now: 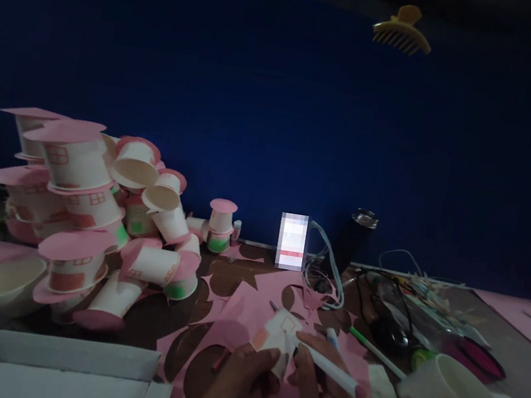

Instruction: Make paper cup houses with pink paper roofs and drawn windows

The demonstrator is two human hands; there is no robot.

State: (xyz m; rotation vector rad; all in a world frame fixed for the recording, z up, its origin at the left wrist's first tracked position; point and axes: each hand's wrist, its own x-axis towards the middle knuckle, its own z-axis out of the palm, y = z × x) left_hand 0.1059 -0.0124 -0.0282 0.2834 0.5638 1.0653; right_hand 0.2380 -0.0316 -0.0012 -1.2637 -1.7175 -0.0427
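Note:
My left hand is closed around a small white paper cup, which is tilted and bears a drawn window and a reddish-pink patch. In my right hand is a white marker with a pink end, slanting with its other end close to the cup's side. The marker's tip is hard to make out. Beneath both hands lies pink paper with round holes cut out of it. Past my right fingers a light-coloured pen shows in part.
Several decorated cups with pink paper roofs are piled at the left, near a cream bowl and a white box. At the right are a black bottle, a green-tipped pen and another bowl. A lit phone stands behind.

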